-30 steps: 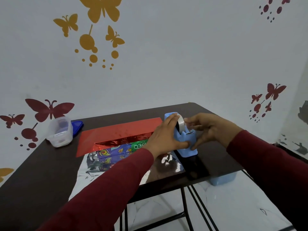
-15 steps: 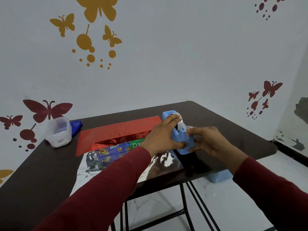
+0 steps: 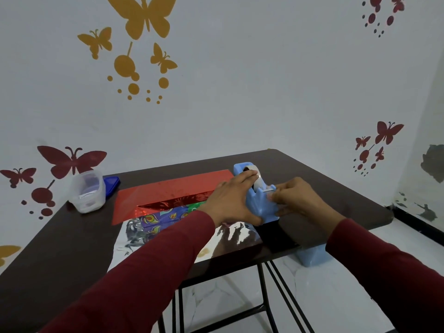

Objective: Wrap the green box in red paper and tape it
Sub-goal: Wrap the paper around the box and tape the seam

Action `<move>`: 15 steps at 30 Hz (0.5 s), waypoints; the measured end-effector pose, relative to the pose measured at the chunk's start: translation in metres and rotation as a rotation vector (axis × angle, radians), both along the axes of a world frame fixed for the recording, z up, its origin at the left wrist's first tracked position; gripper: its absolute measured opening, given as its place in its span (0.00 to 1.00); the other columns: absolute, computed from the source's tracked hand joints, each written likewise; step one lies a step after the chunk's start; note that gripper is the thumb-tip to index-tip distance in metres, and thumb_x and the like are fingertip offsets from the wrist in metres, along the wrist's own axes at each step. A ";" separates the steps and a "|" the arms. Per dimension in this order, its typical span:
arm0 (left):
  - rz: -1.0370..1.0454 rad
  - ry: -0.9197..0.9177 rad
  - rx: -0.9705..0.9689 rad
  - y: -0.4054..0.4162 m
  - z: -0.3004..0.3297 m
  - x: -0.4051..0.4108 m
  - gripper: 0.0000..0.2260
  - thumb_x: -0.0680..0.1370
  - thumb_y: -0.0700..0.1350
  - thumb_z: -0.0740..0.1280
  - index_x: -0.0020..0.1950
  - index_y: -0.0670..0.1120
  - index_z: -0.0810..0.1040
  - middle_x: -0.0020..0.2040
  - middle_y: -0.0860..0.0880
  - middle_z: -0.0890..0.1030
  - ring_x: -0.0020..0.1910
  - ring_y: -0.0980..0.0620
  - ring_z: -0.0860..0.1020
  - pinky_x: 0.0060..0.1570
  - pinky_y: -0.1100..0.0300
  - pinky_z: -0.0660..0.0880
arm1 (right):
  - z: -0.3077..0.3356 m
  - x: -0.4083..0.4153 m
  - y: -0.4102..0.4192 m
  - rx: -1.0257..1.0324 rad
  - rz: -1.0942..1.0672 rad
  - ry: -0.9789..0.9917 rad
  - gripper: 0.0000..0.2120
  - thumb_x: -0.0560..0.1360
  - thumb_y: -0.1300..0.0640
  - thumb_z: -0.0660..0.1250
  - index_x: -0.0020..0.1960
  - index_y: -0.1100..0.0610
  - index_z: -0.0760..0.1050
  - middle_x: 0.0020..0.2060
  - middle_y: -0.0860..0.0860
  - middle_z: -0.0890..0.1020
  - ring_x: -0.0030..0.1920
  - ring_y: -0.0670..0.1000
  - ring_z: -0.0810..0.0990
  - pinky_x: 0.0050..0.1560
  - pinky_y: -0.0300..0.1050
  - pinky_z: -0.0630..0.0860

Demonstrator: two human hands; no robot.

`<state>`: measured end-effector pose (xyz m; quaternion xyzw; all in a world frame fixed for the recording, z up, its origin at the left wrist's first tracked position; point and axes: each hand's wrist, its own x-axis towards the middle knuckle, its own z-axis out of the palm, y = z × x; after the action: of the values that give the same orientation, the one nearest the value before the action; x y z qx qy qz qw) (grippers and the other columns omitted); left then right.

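Left hand (image 3: 229, 200): gripping blue tape dispenser (image 3: 258, 200); right hand (image 3: 296, 198): pinching tape end at cutter. Green box (image 3: 168, 216) on red paper (image 3: 173, 188).

Clear plastic tub (image 3: 87, 193) sitting far left on the dark counter (image 3: 60, 248), blue lid (image 3: 111, 185) touching just right of it. Butterfly stickers (image 3: 72, 161) all over the white wall, pale tiled floor (image 3: 336, 296) below.
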<state>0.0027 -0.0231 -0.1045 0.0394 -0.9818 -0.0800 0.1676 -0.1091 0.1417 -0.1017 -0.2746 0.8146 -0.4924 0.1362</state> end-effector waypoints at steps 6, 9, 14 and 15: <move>-0.008 -0.005 -0.021 -0.004 0.002 0.009 0.49 0.66 0.60 0.77 0.82 0.51 0.59 0.83 0.55 0.57 0.77 0.51 0.65 0.74 0.48 0.64 | -0.005 0.005 0.015 0.090 -0.002 0.192 0.08 0.76 0.58 0.74 0.40 0.60 0.86 0.55 0.51 0.88 0.50 0.51 0.85 0.50 0.44 0.78; -0.020 0.031 0.023 -0.009 0.001 0.014 0.45 0.66 0.59 0.74 0.81 0.51 0.62 0.82 0.55 0.62 0.76 0.52 0.67 0.73 0.46 0.67 | -0.005 0.016 0.023 -0.051 -0.033 0.215 0.05 0.78 0.55 0.73 0.46 0.56 0.86 0.64 0.44 0.81 0.59 0.45 0.81 0.54 0.37 0.72; -0.028 0.112 -0.001 -0.016 0.009 0.030 0.34 0.70 0.54 0.71 0.77 0.52 0.70 0.75 0.54 0.72 0.71 0.51 0.72 0.68 0.53 0.71 | 0.002 0.046 0.025 -0.282 -0.033 0.198 0.04 0.79 0.55 0.73 0.48 0.47 0.86 0.42 0.42 0.87 0.40 0.36 0.82 0.46 0.36 0.76; -0.015 0.129 -0.021 -0.020 0.012 0.037 0.32 0.71 0.53 0.71 0.76 0.52 0.71 0.74 0.53 0.73 0.71 0.51 0.72 0.68 0.52 0.71 | 0.005 0.053 0.022 -0.325 -0.004 0.183 0.05 0.78 0.56 0.73 0.48 0.48 0.87 0.38 0.45 0.87 0.37 0.37 0.82 0.45 0.37 0.76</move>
<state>0.0393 -0.0432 -0.0922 0.0251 -0.9700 -0.0735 0.2304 -0.0566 0.1636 -0.0968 -0.3349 0.7340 -0.5906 0.0144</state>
